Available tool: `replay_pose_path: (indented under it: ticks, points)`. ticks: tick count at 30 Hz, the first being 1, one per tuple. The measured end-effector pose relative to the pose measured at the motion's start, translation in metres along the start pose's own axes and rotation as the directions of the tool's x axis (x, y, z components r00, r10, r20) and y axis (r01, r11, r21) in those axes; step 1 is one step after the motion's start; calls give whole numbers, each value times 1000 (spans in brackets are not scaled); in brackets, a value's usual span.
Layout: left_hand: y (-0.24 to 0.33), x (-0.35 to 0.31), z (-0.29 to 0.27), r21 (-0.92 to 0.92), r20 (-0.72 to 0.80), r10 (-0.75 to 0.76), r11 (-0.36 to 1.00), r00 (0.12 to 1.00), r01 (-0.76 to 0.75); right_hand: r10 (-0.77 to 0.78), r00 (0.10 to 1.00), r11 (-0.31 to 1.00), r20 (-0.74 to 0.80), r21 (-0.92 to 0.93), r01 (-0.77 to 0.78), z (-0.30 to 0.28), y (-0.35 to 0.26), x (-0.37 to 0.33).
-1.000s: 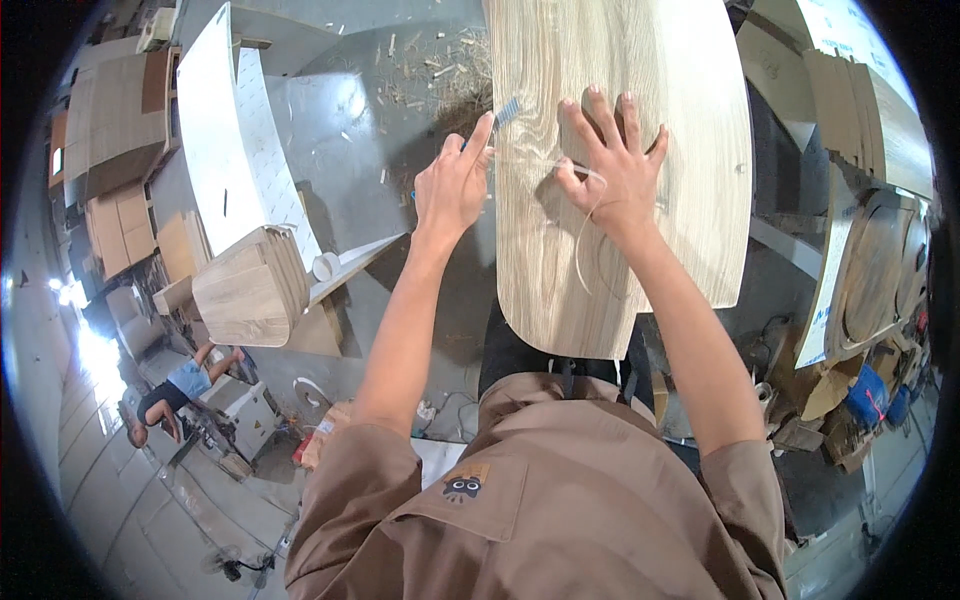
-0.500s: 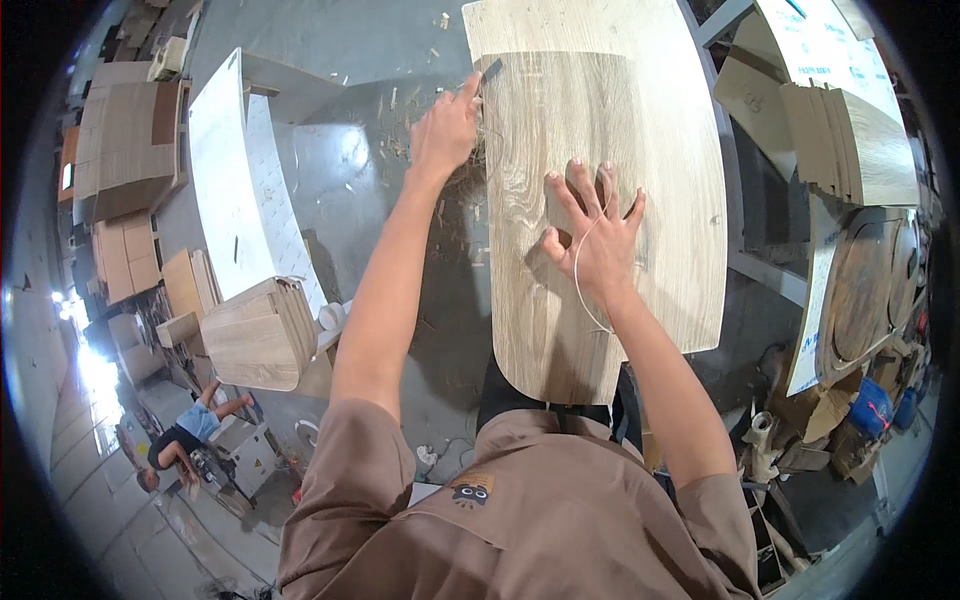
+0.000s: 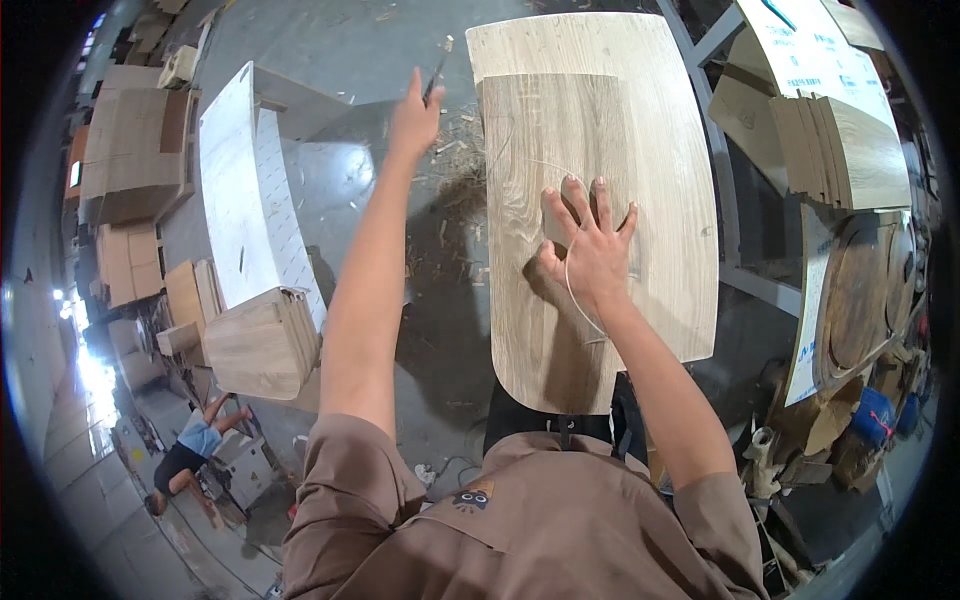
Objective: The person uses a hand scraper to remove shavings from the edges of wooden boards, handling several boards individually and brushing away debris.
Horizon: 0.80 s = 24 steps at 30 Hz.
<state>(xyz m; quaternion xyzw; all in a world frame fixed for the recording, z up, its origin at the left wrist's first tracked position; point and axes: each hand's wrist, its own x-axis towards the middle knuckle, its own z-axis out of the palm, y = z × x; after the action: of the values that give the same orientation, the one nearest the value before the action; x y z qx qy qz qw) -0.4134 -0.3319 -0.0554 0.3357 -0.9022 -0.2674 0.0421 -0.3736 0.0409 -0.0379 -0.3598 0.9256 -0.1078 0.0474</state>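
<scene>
From my distant seat I see the smaller wood-grain panel [image 3: 550, 130] in the centre of the frame, flat, with fine streaks and a rounded lower corner. It lies on the larger pale panel [image 3: 668, 200], whose sides are gently curved. The right hand [image 3: 597, 262] rests upon the smaller panel, fingers spread; a thin, pale, bending strip [image 3: 573, 290] passes beside its thumb. Well apart from it, toward the upper left, the left hand [image 3: 413, 122] is closed around a slim dark tool [image 3: 435, 80], above the smooth grey floor [image 3: 435, 370] with curly shavings [image 3: 460, 190].
</scene>
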Motion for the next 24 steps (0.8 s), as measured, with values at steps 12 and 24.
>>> replay_pose_path:
  ticks: [12,24]
  points:
    - [0,-449,54,-603,192,-415,665,889,441,-179,982,981,-63,62,183,-10,14,6]
    - [-28,-473,15,-945,292,-654,-82,698,318,-227,974,972,19,68,225,-13,22,-1]
